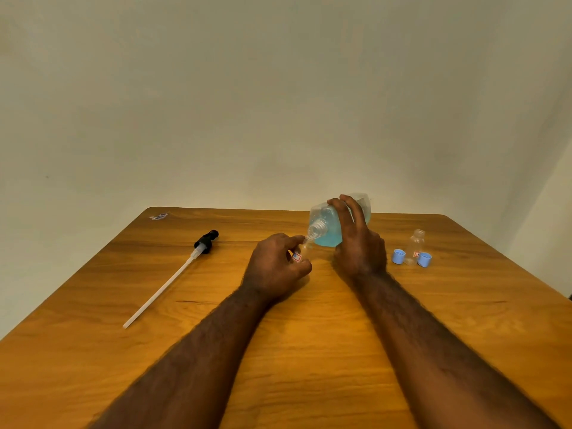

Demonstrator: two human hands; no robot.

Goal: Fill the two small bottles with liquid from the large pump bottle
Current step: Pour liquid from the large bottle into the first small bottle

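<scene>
As left hand pinches vial, right hand tilts pump bottle.

Readable text: none can be made out anywhere.
Held small bottle: a small label with a red edge and a blue-and-white middle is seen on its side, between the fingers of the left hand; its print is too small to be read.
Standing small bottle: a similar red-edged label is seen low on its side; nothing on it can be read.
Large bottle: no print can be read on the side shown.
Worktop: a small white-and-blue sticker is seen near the far left corner; its marks are blurred.
</scene>
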